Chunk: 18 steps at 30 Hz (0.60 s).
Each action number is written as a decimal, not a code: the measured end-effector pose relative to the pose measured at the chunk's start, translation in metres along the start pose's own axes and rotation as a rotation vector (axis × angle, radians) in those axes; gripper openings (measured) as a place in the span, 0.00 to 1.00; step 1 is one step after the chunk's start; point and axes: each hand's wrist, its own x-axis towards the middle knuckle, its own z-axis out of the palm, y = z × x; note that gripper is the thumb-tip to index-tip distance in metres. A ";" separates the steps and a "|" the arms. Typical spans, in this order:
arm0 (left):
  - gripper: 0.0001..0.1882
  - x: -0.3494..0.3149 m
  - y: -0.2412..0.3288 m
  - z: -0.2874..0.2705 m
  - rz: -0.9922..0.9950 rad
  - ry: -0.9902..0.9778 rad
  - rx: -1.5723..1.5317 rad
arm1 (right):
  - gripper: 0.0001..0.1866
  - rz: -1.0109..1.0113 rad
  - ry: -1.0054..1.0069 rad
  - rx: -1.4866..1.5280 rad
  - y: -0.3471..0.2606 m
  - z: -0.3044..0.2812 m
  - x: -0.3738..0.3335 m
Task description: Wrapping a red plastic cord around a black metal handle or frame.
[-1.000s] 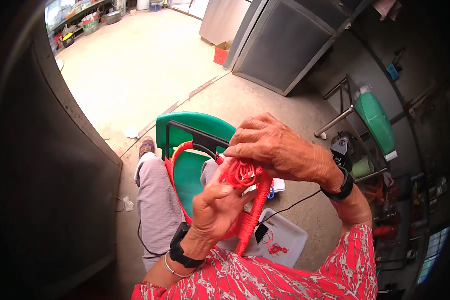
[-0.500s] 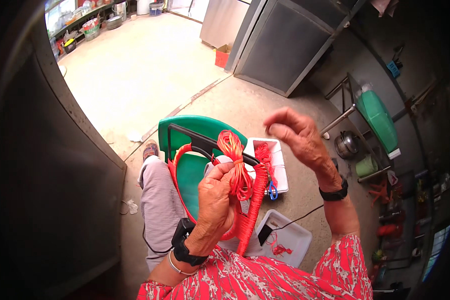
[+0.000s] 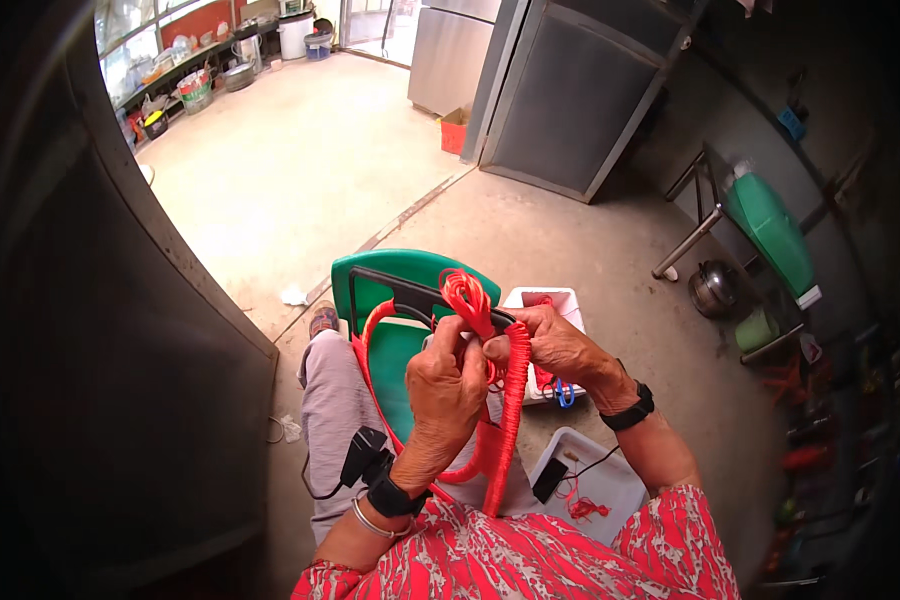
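In front of me stands a black frame, its right bar closely wound with red cord. My left hand is closed around a looped bundle of red cord, whose loops stick up above the fingers. My right hand has come up beside the left at the top of the wound bar. Its thumb and fingers are pinched at the lower part of the bundle, partly hidden behind the bar. Behind the frame is a green chair.
To the right stands a white box with red cord and blue-handled scissors. Nearer lies a white tray holding a black device and loose red cord. A metal pot sits by a rack at the right.
My right hand, raised apart from the work before, has come down and left to the cord bundle. The left hand still holds the bundle. The view has shifted slightly.
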 end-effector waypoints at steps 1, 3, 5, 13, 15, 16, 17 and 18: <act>0.06 -0.001 -0.001 0.002 0.006 -0.006 0.000 | 0.15 -0.006 0.006 0.001 0.008 -0.004 -0.001; 0.04 -0.004 -0.004 0.002 0.076 -0.015 0.051 | 0.13 -0.024 0.088 0.090 0.021 -0.011 -0.001; 0.04 -0.007 -0.002 0.001 0.110 -0.003 0.088 | 0.12 -0.090 0.162 0.077 0.023 -0.017 -0.003; 0.17 -0.008 0.013 0.011 -0.484 -0.256 -0.701 | 0.11 -0.305 0.365 0.001 -0.007 -0.033 -0.021; 0.16 -0.001 0.024 0.011 -0.653 -0.272 -0.882 | 0.08 -0.464 0.358 -0.348 -0.014 -0.026 -0.020; 0.16 0.003 0.022 0.011 -0.653 -0.271 -0.883 | 0.07 -0.539 0.365 -0.478 -0.022 -0.023 -0.018; 0.16 0.005 0.017 0.011 -0.665 -0.333 -0.993 | 0.07 -0.537 0.365 -0.481 -0.031 -0.020 -0.019; 0.15 0.006 0.014 0.009 -0.670 -0.384 -1.096 | 0.08 -0.659 0.366 -0.702 -0.041 -0.017 -0.018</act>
